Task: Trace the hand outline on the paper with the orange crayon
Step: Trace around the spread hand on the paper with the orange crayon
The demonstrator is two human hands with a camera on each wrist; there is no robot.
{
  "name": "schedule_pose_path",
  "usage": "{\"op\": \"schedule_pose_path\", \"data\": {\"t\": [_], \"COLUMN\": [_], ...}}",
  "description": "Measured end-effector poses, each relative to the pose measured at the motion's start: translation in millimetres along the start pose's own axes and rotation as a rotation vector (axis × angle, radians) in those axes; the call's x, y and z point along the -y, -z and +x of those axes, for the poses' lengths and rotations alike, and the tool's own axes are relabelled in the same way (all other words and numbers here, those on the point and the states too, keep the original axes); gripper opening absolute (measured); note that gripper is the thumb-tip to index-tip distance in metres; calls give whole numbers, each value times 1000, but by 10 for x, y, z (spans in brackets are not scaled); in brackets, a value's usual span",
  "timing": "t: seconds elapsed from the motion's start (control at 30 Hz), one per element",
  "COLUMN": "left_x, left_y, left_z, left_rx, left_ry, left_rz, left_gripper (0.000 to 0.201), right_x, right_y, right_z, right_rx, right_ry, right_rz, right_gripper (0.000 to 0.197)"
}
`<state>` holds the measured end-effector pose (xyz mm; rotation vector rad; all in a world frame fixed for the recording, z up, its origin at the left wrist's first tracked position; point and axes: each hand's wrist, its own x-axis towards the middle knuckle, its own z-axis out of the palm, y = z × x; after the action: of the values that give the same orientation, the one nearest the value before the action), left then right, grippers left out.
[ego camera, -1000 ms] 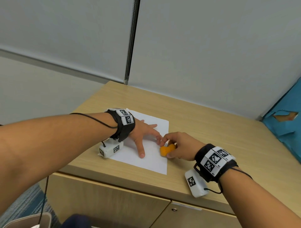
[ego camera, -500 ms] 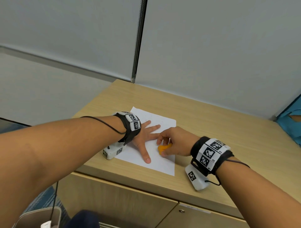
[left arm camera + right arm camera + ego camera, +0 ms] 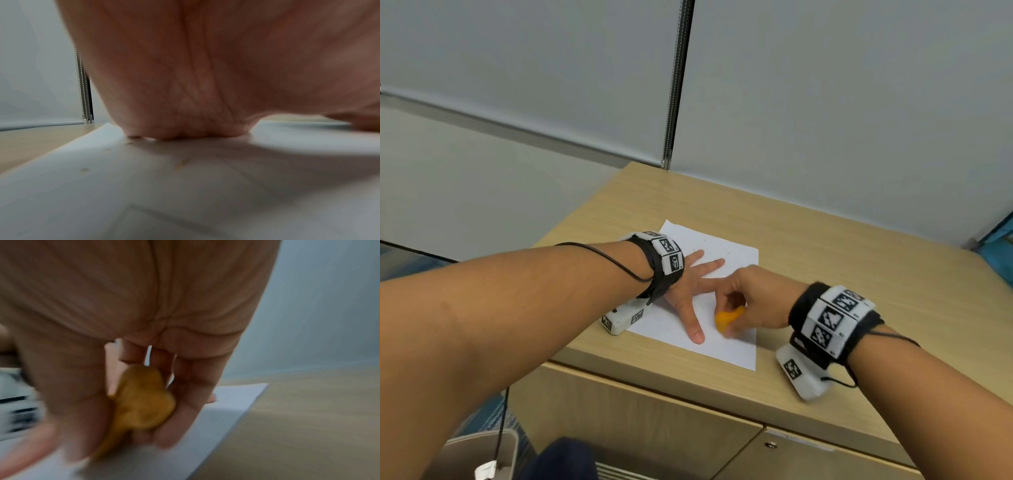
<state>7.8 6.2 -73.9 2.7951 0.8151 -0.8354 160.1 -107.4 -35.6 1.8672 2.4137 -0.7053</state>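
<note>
L. hand [image 3: 690, 284] is laid flat, fingers spread, on paper [image 3: 736, 346]; orange crayon [image 3: 727, 318] is gripped by R. hand [image 3: 753, 299] w/ curled fingers.

crayon [image 3: 728, 318] tip: hidden under right hand [image 3: 753, 298] | right wrist view: motion-blurred

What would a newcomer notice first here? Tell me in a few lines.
The chunky orange crayon stands out first, gripped in the right hand and set against the white paper near the front of the wooden cabinet top. Beside it, the left hand lies flat on the sheet with fingers spread. Both wrists wear black bands with black-and-white marker tags.
</note>
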Motion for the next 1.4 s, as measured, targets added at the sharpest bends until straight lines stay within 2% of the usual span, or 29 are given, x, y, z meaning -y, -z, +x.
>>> {"op": "schedule_pose_path", "data": {"t": [0.1,0.17,0.23,0.33,0.4,0.47,0.57,0.63,0.7,0.77,0.83,0.9,1.07,1.13,1.3,1.4], "left_x": [9,11,5,-1,-3,-6,-5,-9,-10,-8,-10,-15,-34,-31,-22,-16], "left_y": [-8,-9,-8,-6,-6,1,7,7,1,-3,1,12,27,24,6,14], "left_z": [-12,-8,4,15,11,1,-13,-14,-4,3,4,-2,-68,-52,-3,-19], "left_rx": [-3,0,1,-4,1,9,13,11,5,0,1,7,10,17,18,24], "left_ry": [-7,-3,0,5,11,9,5,10,10,6,7,6,4,12,14,12], "left_rz": [-4,-2,2,-11,-5,0,-5,1,3,-6,-7,7,18,22,21,10], "left_gripper": [130,131,131,136,136,134,133,133,133,135,137,134,128,129,136,133], "right_x": [-120,-112,-43,60,65,10,-78,-65,-14,45,55,26,-48,4,164,74], "right_y": [40,0,-47,-60,-8,62,85,30,-31,-56,-18,36,43,-19,-116,15], "right_z": [181,203,121,-53,-55,44,214,194,75,-62,-90,-1,229,155,-75,47], "right_rx": [-225,-261,-189,15,72,13,-182,-239,-172,-12,79,40,-219,-211,-19,-112], "right_ry": [-36,-37,-32,-4,-2,-31,-74,-64,-40,-16,-2,-12,-64,-59,12,-68], "right_rz": [1,-37,-62,-54,-52,-71,-71,-64,-54,-38,-38,-50,-34,-43,-30,-63], "right_gripper": [10,13,14,16,19,20,14,13,12,17,21,21,15,13,19,18]}}
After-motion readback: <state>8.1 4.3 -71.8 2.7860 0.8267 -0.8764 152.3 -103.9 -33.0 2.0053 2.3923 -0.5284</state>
